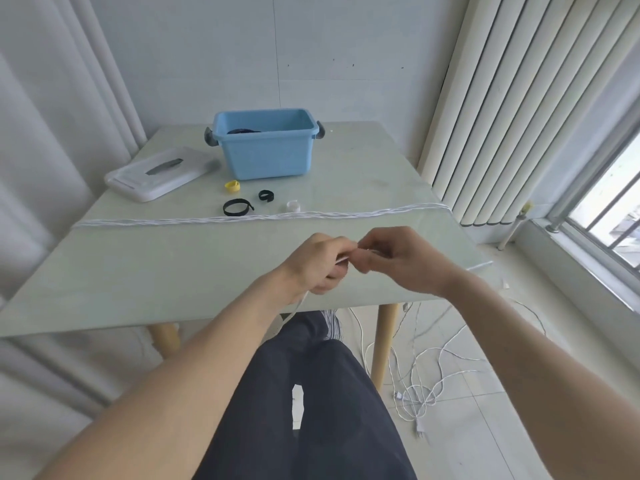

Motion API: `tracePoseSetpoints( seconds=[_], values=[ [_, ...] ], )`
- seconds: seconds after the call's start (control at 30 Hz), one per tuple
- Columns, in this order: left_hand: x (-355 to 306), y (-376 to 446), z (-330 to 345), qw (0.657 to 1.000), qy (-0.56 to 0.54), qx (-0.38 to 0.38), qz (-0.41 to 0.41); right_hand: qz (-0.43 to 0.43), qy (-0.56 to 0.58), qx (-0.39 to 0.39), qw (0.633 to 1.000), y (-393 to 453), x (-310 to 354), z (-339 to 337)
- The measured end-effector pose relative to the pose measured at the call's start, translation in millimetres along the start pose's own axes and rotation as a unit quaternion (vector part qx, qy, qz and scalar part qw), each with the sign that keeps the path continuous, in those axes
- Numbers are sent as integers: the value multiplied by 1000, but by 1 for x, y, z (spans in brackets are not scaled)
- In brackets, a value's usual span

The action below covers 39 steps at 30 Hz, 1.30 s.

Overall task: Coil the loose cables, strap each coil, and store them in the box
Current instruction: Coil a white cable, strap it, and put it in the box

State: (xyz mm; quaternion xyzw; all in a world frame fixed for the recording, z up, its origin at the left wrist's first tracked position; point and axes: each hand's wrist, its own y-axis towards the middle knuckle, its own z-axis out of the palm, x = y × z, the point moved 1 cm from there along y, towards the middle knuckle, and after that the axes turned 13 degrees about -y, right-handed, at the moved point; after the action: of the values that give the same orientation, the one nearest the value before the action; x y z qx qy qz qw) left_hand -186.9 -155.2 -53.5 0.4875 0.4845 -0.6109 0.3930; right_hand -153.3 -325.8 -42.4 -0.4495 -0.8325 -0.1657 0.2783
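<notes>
Head view
Left hand: the left hand [317,263] is held above the near part of the table, fingers curled around a thin white cable [341,260]; the cable leaves the bottom of the fist and drops past the table's front edge toward the lap.
Right hand: the right hand [398,259] meets the left hand fingertip to fingertip, thumb and fingers pinching the same white cable at its upper end.
Cable on table: a long twisted white cable [242,218] lies stretched straight across the table from its left edge to its right edge, beyond the hands.
Cables on floor: a loose tangle of white cables [420,393] lies on the tiled floor to the right of the table leg, with a plug at its near end.
Box: a blue plastic box [266,152] with grey handles stands open at the far middle of the table; something dark lies inside it, too hidden to name.
Lid: a white lid [161,173] lies flat on the table just left of the box.
Straps: a yellow strap [232,187], a small black strap [266,195], a large black strap loop [237,206] and a white strap [293,206] lie between the box and the stretched cable, apart from one another.
Table: pale green table [138,271] on wooden legs.
Person: dark trousers show below the table edge.
</notes>
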Motion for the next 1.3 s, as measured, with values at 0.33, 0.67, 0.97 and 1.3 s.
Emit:
tracePoseSetpoints(
  seconds=[0.33, 0.67, 0.97, 1.3],
  values=[
    [38, -35, -60, 982, 164, 24, -94, 117, -125, -248, 953, -10, -48, -51],
    [29, -53, -54, 998, 57, 9, -37, 265, -344, 66, 898, -50, -94, -55],
    [47, -70, -20, 986, -161, 34, -15, -34, 65, -79, 994, -55, 42, 90],
    [64, -101, -57, 995, -19, 62, -82, 120, 137, -287, 941, -35, 10, 47]
  ],
)
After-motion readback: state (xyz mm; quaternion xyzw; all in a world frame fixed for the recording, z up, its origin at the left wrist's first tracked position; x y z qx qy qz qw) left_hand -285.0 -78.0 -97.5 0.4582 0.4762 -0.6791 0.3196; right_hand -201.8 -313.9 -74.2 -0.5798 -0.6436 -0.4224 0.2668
